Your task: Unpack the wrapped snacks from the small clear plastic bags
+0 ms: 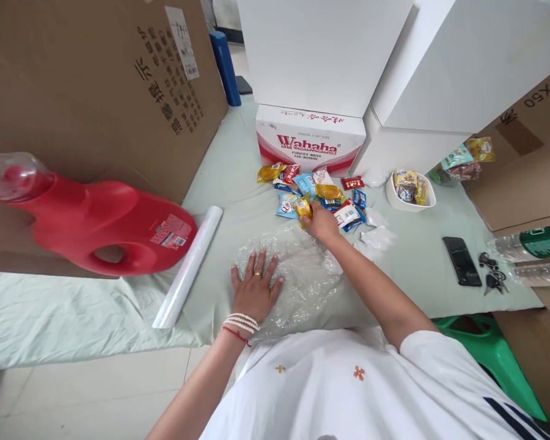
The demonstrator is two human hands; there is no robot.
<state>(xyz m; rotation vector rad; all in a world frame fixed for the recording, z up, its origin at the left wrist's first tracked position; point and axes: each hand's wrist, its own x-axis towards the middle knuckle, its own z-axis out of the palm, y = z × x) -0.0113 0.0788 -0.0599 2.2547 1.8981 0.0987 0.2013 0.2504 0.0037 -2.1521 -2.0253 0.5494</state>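
Note:
My left hand [255,286] lies flat with fingers spread on a sheet of clear plastic wrap [302,278] spread over the pale green table cover. My right hand [319,222] reaches forward across the wrap and closes on a small yellow snack packet [302,208] at the near edge of a pile of wrapped snacks [318,189]. The pile holds several packets in blue, yellow, red and white, just beyond the wrap.
A roll of plastic wrap [190,264] and a red detergent jug [105,229] lie at left. A Wahaha box [309,139] stands behind the pile. A white bowl of snacks [410,192], phone [461,261], keys [492,278] and bottles [531,242] lie at right.

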